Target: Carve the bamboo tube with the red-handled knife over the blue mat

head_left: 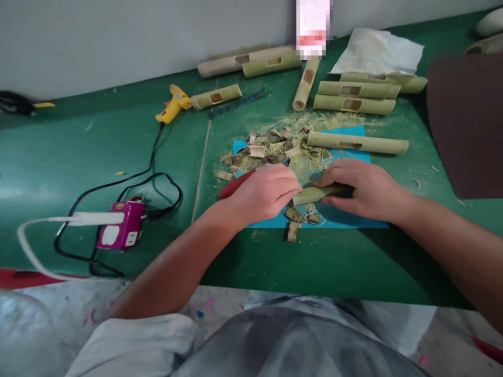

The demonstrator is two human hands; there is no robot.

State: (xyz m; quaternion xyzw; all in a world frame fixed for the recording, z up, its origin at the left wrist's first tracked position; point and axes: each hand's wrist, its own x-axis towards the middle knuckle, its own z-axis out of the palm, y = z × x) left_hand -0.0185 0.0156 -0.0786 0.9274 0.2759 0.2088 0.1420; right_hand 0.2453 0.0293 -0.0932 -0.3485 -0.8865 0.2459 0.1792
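Observation:
My right hand [357, 188] is wrapped round a short bamboo tube [312, 195] that lies over the blue sheet [353, 217]. At the tube's left end, my left hand [271, 192] is closed, its fingertips against or just beside the bamboo. A red handle-like object [236, 186] sticks out to the left from under that hand; whether the fingers grip it is hidden. Brown bamboo chips [293, 230] lie just below the tube. Behind the hands rests a longer notched bamboo tube [377, 144], beside a heap of chips and shavings [271, 149].
Several notched bamboo tubes [353, 104] lie at the back, near white paper [379, 52]. A yellow glue gun [173, 104] and a dark blade [238, 103] are at back left. Cables run to a purple power socket [128, 225]. A brown board [467, 125] stands right.

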